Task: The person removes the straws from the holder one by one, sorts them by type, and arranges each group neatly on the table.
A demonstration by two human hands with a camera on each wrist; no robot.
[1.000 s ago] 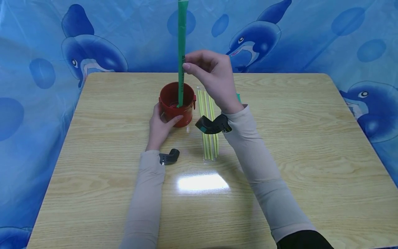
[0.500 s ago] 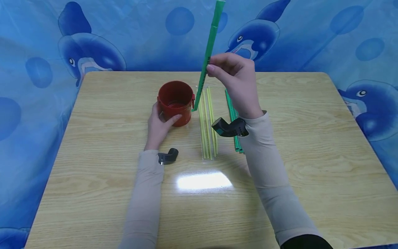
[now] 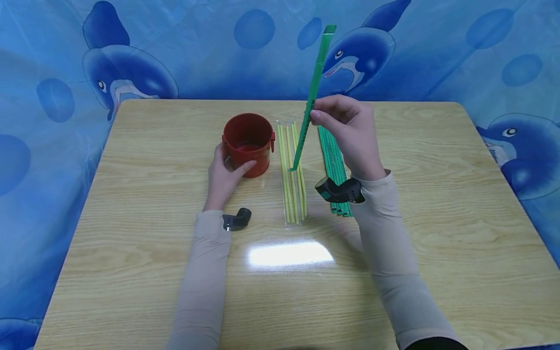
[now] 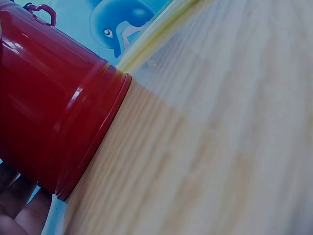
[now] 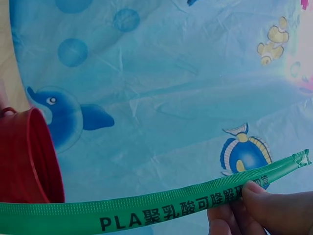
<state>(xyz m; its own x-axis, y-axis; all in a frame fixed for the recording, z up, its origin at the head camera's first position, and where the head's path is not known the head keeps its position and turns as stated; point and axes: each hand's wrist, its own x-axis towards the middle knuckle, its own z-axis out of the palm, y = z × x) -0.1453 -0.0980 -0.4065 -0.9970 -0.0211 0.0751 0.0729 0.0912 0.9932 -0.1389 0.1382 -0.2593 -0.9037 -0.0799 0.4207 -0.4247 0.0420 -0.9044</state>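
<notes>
A small red metal bucket stands upright on the table. My left hand holds its lower left side, thumb across the front and fingers round the wall. In the left wrist view the bucket fills the left side, with fingertips beneath it. Between thumb and fingers, my right hand pinches a green paper-wrapped straw near its middle. The straw tilts, its lower end over several yellow straws in a clear sleeve. Printed lettering shows on the wrapper in the right wrist view.
Several green wrapped straws lie side by side, partly under my right hand and wrist camera. A wooden table carries everything, with a bright light reflection near its middle. Behind it hangs a blue dolphin-print cloth.
My right hand has carried the green wrapped straw right and downward, from over the bucket's mouth to above the yellow straws. More of the green straws now shows. My left hand stays on the bucket.
</notes>
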